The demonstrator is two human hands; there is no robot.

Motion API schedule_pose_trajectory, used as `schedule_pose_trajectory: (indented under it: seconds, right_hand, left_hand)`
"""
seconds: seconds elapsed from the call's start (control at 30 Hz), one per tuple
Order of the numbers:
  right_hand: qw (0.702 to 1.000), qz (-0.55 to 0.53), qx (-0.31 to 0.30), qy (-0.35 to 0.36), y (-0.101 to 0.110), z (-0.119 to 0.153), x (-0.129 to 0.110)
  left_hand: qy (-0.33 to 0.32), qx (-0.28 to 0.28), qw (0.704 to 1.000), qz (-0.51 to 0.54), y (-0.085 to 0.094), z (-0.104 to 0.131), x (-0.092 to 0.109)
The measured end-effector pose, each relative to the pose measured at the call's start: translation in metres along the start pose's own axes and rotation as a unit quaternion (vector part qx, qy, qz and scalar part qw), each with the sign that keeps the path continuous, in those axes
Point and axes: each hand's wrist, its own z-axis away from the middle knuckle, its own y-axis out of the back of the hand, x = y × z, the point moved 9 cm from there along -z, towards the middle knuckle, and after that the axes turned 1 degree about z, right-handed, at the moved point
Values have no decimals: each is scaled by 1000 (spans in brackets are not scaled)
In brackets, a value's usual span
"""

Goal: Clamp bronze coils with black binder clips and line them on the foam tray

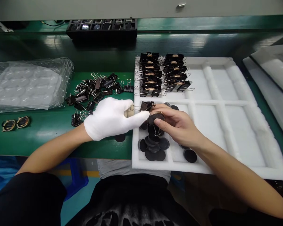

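Observation:
My left hand [115, 117], in a white glove, pinches a black binder clip [146, 106] with wire handles. My right hand [179, 124], bare, grips a round black disc [156, 118] with a gold-coloured rim at its edge, thumb on its face. A second binder clip [155, 129] hangs at the lower side of this disc, its wire handles pointing down. Both hands meet above the near left compartment of a white foam tray [191, 101]. Loose black discs [155, 155] lie in that compartment, partly hidden by my hands. Left of the tray is a heap of binder clips [96, 88].
Two rows of clipped gold-rimmed pieces [151, 74] stand in the tray's far left compartment. Two gold-coloured rings [15, 123] lie on the green table [49, 141] at left, below clear plastic blister trays [25, 84]. A black partitioned box [101, 33] sits at the back.

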Motion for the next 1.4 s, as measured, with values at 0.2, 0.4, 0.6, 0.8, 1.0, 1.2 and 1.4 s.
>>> schedule_pose_trajectory:
  seconds: [0.2, 0.4, 0.6, 0.8, 1.0, 1.2, 1.4]
  right_hand:
    - [998, 2, -1, -59, 8, -1, 3]
    - [991, -33, 5, -127, 22, -4, 12]
    - [997, -7, -38, -73, 24, -6, -1]
    - [995, 22, -77, -54, 15, -6, -5]
    - [995, 59, -80, -20, 14, -4, -9]
    - [989, 132, -64, 1, 18, -2, -12]
    - [959, 259, 48, 104, 25, 5, -22]
  left_hand:
    - [0, -10, 999, 52, 6, -5, -1]
    - [-83, -60, 993, 64, 1, -4, 3]
    - [-215, -68, 970, 87, -3, 9, 25]
    - [-231, -106, 955, 151, -7, 12, 34]
    - [-186, -132, 964, 137, -18, 10, 28]
    - [-144, -150, 976, 70, -19, 5, 23]
    - [24, -230, 937, 260, -40, 6, 5]
